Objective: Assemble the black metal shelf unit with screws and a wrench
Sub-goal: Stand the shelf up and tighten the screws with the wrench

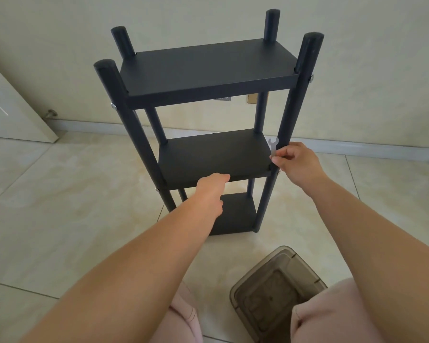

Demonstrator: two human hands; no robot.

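Fingers (279,154) of the right hand (296,162) are seen pinching the lower end of a small silver wrench (273,147), which is held upright with its open end pointing to 12 o'clock, just beside the front right post (294,100) at the level of the middle shelf (213,154). Fingers of the left hand (212,191) are curled at the front edge of the middle shelf; whether that edge is gripped or only touched cannot be told, since the fingertips are hidden.

The tiled floor (72,194) is stood upon by the black metal shelf unit (208,70), which is upright near the pale wall (208,11) at 12 o'clock. Three shelves are carried between four round posts: the top shelf (208,68), the middle shelf and the bottom shelf (235,214). The post tops are seen rising above the top shelf.

A white door (8,110) is seen at 9 o'clock. A translucent brown plastic box (270,293) is set on the floor at 6 o'clock from the unit, between the knees (315,315), which are covered in pink cloth.

Silver screw heads are visible on the front posts: one (113,105) at the left end of the top shelf and one (311,77) at its right end.
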